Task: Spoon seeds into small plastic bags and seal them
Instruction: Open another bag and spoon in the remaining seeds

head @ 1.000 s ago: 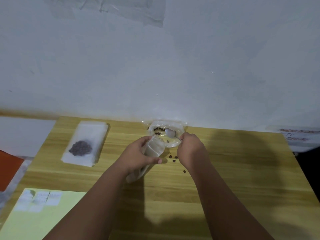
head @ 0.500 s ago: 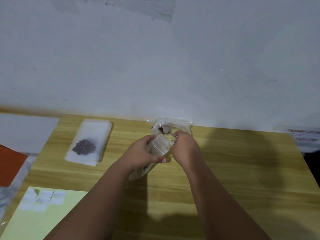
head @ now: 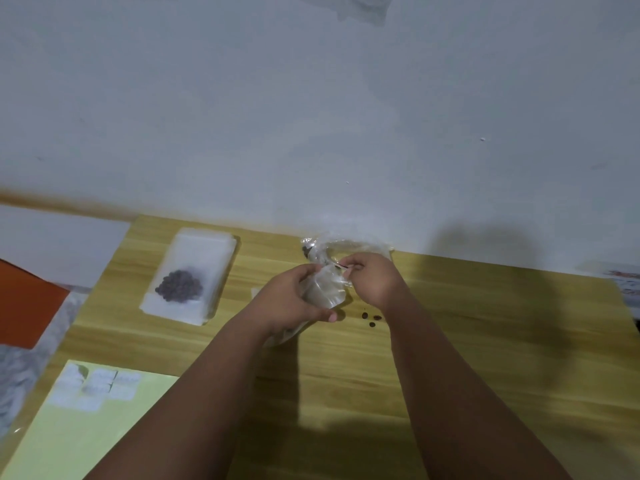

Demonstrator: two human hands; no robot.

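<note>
My left hand (head: 294, 299) grips a small clear plastic bag (head: 323, 289), mouth tilted up toward the right. My right hand (head: 374, 280) is closed around a spoon (head: 341, 266) whose tip is at the bag's mouth; most of the spoon is hidden by my fingers. Just behind both hands, against the wall, lies a crumpled clear bag of dark seeds (head: 313, 249). Three loose seeds (head: 372, 318) lie on the wooden table (head: 485, 341) under my right wrist.
A stack of small white bags (head: 204, 258) with a seed-filled bag on top (head: 179, 289) lies at the back left. A pale green sheet with white labels (head: 100, 393) sits at the front left. An orange sheet (head: 24, 306) lies off the table's left edge.
My right hand has brought the spoon out of the seed bag and over to the mouth of the small bag. The loose seeds on the table show again.
</note>
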